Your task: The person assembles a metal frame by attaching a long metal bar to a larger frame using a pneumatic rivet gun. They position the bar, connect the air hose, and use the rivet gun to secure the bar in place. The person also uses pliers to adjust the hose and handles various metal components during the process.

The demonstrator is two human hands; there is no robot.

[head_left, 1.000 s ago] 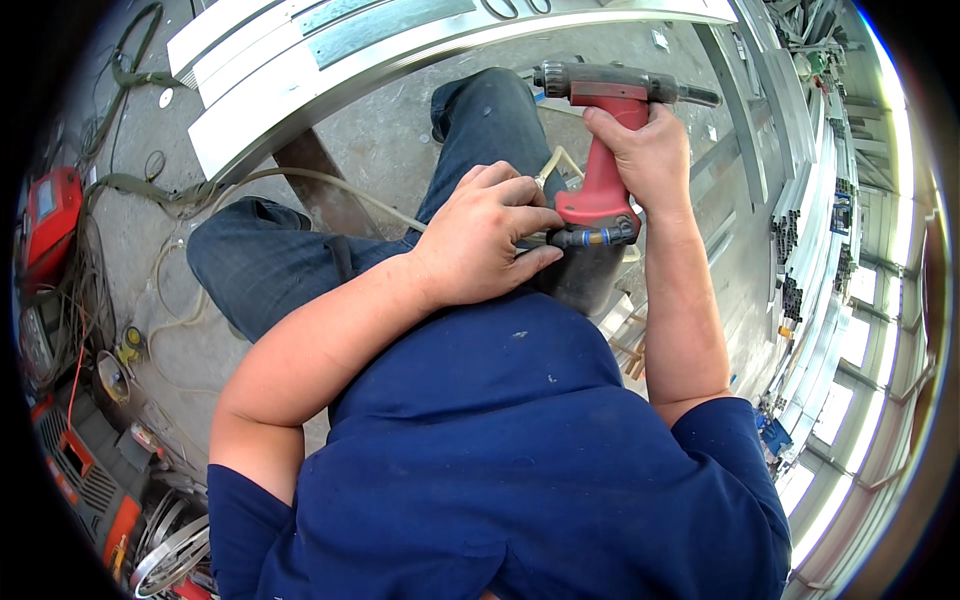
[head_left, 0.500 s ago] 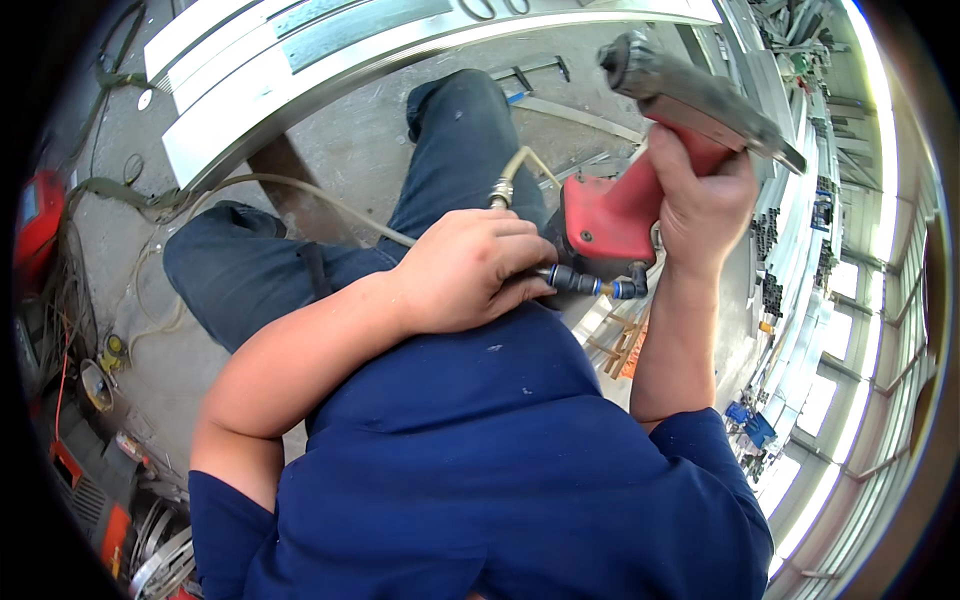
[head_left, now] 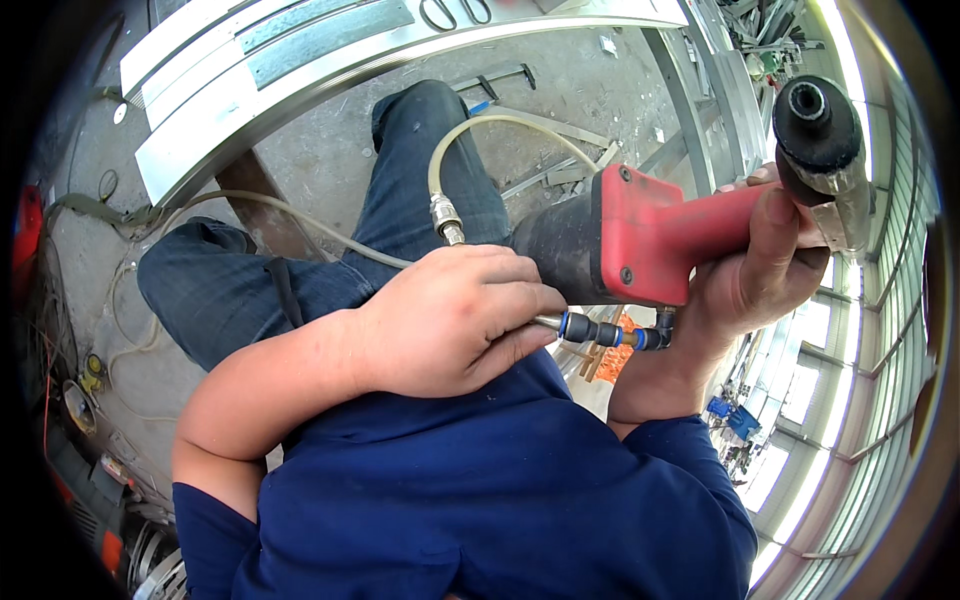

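In my right hand point(head_left: 765, 262) is a red and black pneumatic rivet gun point(head_left: 650, 235), with my fingers closed round its red handle. Its round black nose point(head_left: 818, 125) points up toward me, and the wide black base lies to the left, over my lap. My left hand point(head_left: 465, 315) pinches the metal end of a black and blue air fitting point(head_left: 600, 332) that runs to an elbow by the gun's base. A pale air hose point(head_left: 490, 120) with a metal coupler point(head_left: 446, 215) comes up behind the left hand; its lower end is hidden there.
A long bench of pale metal profiles point(head_left: 190, 130) crosses the far side, with scissors point(head_left: 455, 12) on it. Metal strips and a clamp point(head_left: 500, 78) lie on the floor beyond my knees. Hoses and cables point(head_left: 60, 290) tangle at left. Metal stock is stacked at right.
The rivet gun has turned in my right hand, its nose swinging right and toward me. My left hand stays on the fitting, and the hose loop shows more fully.
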